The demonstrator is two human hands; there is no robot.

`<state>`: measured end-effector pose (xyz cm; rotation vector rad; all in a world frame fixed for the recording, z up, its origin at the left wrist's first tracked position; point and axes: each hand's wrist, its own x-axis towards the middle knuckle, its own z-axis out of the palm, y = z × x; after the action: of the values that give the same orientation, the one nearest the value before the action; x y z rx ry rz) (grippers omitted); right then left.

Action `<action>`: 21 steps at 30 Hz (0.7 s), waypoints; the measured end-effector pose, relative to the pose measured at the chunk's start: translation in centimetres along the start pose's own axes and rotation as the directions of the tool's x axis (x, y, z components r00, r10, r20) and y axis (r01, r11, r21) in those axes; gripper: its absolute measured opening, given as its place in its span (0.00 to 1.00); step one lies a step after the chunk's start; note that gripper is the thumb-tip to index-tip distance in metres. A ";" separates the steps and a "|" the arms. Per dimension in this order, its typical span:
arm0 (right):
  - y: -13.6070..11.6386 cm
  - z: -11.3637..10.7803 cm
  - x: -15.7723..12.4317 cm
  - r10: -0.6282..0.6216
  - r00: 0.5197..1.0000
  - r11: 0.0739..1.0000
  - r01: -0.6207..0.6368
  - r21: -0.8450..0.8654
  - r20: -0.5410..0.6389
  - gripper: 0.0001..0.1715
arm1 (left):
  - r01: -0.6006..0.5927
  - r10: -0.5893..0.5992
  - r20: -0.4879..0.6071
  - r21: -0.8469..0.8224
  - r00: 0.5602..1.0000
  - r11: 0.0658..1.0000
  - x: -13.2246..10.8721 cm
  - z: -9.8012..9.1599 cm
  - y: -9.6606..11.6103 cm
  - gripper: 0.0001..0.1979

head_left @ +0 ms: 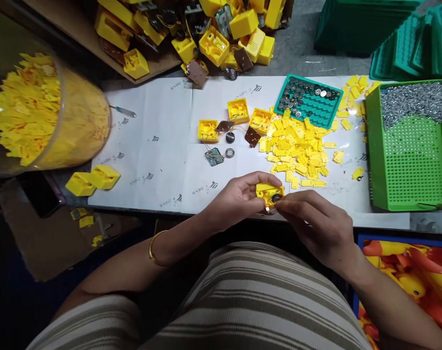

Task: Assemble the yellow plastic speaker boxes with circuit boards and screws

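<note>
My left hand (237, 198) is closed around a small yellow plastic housing (265, 188), its open side turned up. My right hand (317, 218) pinches a round black speaker (276, 198) at the right side of that housing's opening. Whether the speaker is fully seated inside, I cannot tell, as fingertips cover part of it. Just beyond the hands lie three more open housings, one of them a yellow box (208, 130), with wired circuit boards and loose speakers; a green circuit board (214, 156) and a speaker (229, 153) are nearest. Small yellow covers (297, 146) are heaped beside them.
A teal tray (317, 114) holds button cells. On the right stands a green basket (406, 165) with many screws (414, 99). A tub (85, 116) of yellow pieces and a screwdriver (124, 111) are left. Unsorted housings (244, 23) pile up at the back.
</note>
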<state>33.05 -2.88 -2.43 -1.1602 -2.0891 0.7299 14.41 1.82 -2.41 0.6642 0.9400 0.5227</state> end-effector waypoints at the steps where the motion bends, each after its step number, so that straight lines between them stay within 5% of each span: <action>1: 0.1 0.0 0.0 0.026 1.000 0.999 -0.026 0.028 -0.001 0.11 | 0.026 -0.025 0.008 -0.013 1.000 1.000 0.0 -0.2 -0.1 0.16; 11: -0.3 -0.1 0.3 0.028 0.996 0.996 -0.021 0.085 -0.083 0.14 | -0.023 0.023 -0.007 -0.058 1.000 0.998 -0.1 -0.1 -0.2 0.15; 21: -0.2 -0.1 0.4 0.063 0.998 0.998 -0.063 0.006 -0.030 0.13 | 0.072 -0.071 0.020 -0.075 0.997 0.995 -0.3 0.0 -0.1 0.18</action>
<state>32.87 -2.55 -2.12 -1.2317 -2.0327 0.7412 14.31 1.49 -2.32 0.5637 0.9199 0.4860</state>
